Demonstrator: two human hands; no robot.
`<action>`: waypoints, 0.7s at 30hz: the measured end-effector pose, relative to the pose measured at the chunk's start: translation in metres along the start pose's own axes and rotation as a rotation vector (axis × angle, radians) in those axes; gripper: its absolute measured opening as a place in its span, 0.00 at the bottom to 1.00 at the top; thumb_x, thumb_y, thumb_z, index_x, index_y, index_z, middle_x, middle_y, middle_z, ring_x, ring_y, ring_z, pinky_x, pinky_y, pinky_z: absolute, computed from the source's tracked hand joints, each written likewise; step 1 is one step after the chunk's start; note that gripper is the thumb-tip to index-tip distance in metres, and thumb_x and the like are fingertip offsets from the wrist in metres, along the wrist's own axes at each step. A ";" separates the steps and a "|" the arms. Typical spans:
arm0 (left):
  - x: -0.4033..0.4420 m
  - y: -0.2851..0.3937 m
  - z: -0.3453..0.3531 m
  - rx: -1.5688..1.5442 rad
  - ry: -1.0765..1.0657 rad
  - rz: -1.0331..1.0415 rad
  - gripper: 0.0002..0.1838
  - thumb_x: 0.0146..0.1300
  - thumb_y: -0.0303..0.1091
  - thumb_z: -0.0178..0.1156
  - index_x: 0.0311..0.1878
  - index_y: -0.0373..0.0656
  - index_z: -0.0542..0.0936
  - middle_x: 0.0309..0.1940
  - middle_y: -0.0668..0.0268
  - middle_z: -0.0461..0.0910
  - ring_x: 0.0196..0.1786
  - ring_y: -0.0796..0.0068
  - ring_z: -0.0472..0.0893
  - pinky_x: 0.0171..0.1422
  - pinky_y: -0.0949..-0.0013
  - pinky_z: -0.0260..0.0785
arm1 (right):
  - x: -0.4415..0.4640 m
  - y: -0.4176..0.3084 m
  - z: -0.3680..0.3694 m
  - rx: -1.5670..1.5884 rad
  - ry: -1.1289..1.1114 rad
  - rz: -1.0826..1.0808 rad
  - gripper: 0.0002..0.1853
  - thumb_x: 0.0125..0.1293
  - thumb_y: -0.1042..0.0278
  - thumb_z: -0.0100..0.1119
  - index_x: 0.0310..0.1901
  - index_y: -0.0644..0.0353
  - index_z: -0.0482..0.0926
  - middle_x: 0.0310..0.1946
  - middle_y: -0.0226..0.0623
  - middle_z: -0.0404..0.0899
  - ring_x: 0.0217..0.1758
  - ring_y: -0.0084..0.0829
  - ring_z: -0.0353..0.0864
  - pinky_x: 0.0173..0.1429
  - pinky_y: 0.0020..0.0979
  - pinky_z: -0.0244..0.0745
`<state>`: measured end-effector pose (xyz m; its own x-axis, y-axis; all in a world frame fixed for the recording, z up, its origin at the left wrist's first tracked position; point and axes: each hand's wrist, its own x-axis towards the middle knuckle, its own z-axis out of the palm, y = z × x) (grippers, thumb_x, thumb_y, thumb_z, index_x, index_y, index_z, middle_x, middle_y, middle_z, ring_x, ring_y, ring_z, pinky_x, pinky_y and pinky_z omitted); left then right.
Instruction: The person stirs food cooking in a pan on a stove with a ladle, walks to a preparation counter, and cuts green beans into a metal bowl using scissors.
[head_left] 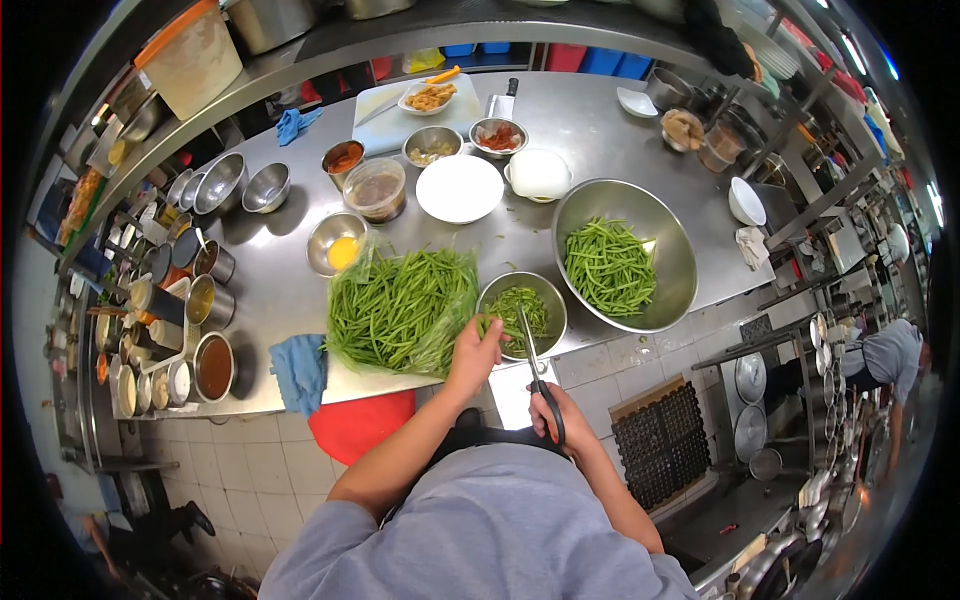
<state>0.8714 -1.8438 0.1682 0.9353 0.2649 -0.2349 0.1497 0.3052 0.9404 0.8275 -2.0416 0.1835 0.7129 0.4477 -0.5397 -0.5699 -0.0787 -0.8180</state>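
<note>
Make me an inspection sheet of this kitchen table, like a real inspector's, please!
Surface: shiny metal table, a few green scraps on it.
Things in use: green beans in a clear bag and a large bowl; cut green pieces in a small bowl; scissors.
Clutter: blue cloth at the near edge, white plate, cutting board.
Left hand: by the small bowl; grip hard to tell.
Right hand: holds the scissors, blades over the small bowl.
Cables: nothing seen.
Surroundings: another person to the right, black mat on the floor.
</note>
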 end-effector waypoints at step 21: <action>0.050 0.056 -0.152 1.068 0.192 0.170 0.16 0.57 0.42 0.68 0.44 0.42 0.84 0.39 0.55 0.84 0.37 0.55 0.83 0.43 0.59 0.74 | -0.012 0.012 -0.001 0.086 0.002 0.075 0.18 0.72 0.61 0.57 0.55 0.63 0.69 0.24 0.26 0.69 0.22 0.17 0.68 0.22 0.20 0.64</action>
<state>0.8782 -1.6746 0.1723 0.9182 0.3950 -0.0288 0.3108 -0.6735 0.6707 0.8129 -2.0488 0.1796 0.6678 0.4418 -0.5990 -0.6544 -0.0349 -0.7554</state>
